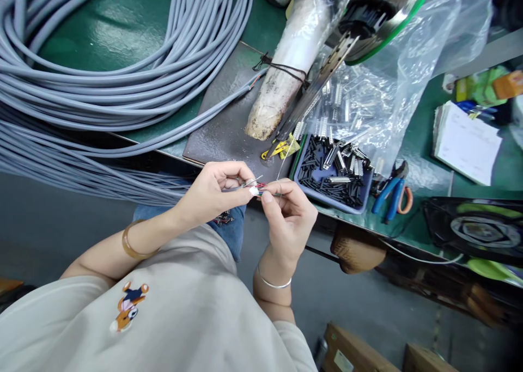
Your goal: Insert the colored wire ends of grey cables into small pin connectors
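My left hand (223, 189) is closed on the end of a grey cable, its thumb and forefinger pinched at the stripped part. Thin coloured wires (261, 186), red among them, fan out between my two hands. My right hand (288, 206) pinches the wire ends between thumb and forefinger. A small white piece, perhaps tape on a fingertip, shows at my left thumb. The hands are just off the table's front edge, close to each other. Beyond them, a thin strand of solder wire (286, 157) slants down towards my right fingers.
Coiled grey cables (122, 99) fill the left side. A blue tray (296, 168) of black tubes and metal connectors stands right of my hands. A wrapped white post (288, 61) leans in from behind. Blue-handled pliers (392, 195), a notepad (466, 140) and a black fan (478, 227) are further right.
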The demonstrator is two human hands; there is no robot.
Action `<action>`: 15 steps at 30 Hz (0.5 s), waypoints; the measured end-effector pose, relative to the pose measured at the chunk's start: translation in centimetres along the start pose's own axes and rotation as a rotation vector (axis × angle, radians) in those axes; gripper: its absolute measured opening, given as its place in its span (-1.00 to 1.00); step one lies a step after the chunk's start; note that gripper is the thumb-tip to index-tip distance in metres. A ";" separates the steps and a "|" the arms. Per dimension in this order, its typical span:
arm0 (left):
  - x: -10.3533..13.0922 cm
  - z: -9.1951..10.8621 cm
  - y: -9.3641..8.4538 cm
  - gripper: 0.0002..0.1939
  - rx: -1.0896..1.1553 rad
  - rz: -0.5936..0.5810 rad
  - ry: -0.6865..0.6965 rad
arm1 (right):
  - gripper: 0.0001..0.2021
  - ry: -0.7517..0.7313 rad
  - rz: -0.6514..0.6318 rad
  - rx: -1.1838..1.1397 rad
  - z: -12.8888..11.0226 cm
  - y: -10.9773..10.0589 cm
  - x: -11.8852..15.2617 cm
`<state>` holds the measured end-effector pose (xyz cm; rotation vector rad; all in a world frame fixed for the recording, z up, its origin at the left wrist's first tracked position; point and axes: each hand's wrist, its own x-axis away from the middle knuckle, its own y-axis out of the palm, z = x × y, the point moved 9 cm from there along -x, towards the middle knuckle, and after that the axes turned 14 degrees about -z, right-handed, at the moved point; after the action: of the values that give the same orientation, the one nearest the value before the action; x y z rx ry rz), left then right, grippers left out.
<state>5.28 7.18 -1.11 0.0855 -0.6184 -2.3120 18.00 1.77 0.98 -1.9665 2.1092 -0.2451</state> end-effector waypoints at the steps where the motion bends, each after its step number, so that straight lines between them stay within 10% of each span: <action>1: 0.0 0.1 0.0 -0.85 -0.010 0.009 0.008 | -0.85 0.005 0.003 -0.008 0.1 -0.1 0.0; 15: 0.5 1.2 -0.3 -0.92 -0.136 0.100 0.187 | -0.78 0.055 -0.014 0.165 -0.7 -0.4 0.3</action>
<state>4.51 7.50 -0.15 0.1999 -0.3620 -2.2111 18.21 1.40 1.72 -1.8994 2.0374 -0.4661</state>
